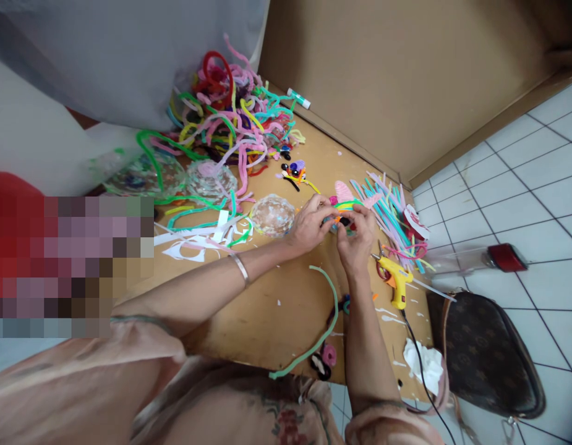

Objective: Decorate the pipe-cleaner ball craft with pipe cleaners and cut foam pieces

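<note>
Over tabletop, both hands raised together, fingers curled, pinching small colorful piece.

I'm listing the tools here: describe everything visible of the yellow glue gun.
The yellow glue gun lies on its side on the table, plastic-looking, with a small red patch on its handle. Its nozzle points towards the right hand, which is not touching it. A pale translucent stick juts from its back; a black cord leaves the handle's end.

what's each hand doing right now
left hand: fingertips pinched at small colourful craft piece
right hand: fingertips at same piece; exact grip can't be told
</note>
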The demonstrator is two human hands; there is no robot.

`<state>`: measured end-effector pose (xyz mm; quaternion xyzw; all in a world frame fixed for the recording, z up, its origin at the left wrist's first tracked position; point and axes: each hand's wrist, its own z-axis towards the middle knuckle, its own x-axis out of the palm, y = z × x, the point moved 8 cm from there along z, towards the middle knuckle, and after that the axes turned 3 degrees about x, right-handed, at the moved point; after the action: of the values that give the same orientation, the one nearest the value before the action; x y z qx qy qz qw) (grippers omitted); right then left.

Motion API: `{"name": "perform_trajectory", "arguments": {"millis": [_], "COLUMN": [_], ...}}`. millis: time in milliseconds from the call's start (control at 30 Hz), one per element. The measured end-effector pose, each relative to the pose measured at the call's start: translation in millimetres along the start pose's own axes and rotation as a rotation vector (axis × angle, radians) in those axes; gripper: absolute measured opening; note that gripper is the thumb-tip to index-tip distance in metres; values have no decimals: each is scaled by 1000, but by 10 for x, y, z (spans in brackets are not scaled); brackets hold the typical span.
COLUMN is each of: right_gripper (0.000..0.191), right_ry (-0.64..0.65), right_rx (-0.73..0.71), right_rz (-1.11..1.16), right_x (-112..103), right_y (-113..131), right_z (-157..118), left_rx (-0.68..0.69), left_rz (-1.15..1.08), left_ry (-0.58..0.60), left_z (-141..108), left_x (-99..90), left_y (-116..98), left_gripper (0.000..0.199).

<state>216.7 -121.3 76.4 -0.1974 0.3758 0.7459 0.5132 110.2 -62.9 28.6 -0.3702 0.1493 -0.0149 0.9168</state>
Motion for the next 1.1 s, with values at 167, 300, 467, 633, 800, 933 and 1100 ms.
{"name": "perform_trajectory", "arguments": {"millis": [167, 300, 467, 633, 800, 933, 1100], "right_gripper": [15, 14, 14, 16, 16, 17, 15], "right_ry": [7, 1, 3, 0, -10, -6, 20], "right_rx": [8, 11, 3, -3, -9, -20, -15], "right_rz": [-4, 5, -7, 0, -15, -11, -20], "right_x": [2, 3, 2, -4, 0, 3, 25], "right_y": [-2, -12, 1, 18, 19, 30, 44], "right_z": [-1, -1, 2, -4, -9, -15, -27], "left_rx": [23, -2, -229, -522, -665, -672, -649], "left_rz": [50, 1, -273, -603, -685, -707, -717], "left_ry": [33, 49, -10, -77, -90, -116, -170], "left_z": [24, 25, -21, -88, -122, -138, -119], "left_x": [9, 21, 29, 65, 72, 60, 16], "left_y": [-25, -11, 145, 280, 272, 262, 273], "left_gripper": [17, 11, 5, 12, 12, 9, 5]}}
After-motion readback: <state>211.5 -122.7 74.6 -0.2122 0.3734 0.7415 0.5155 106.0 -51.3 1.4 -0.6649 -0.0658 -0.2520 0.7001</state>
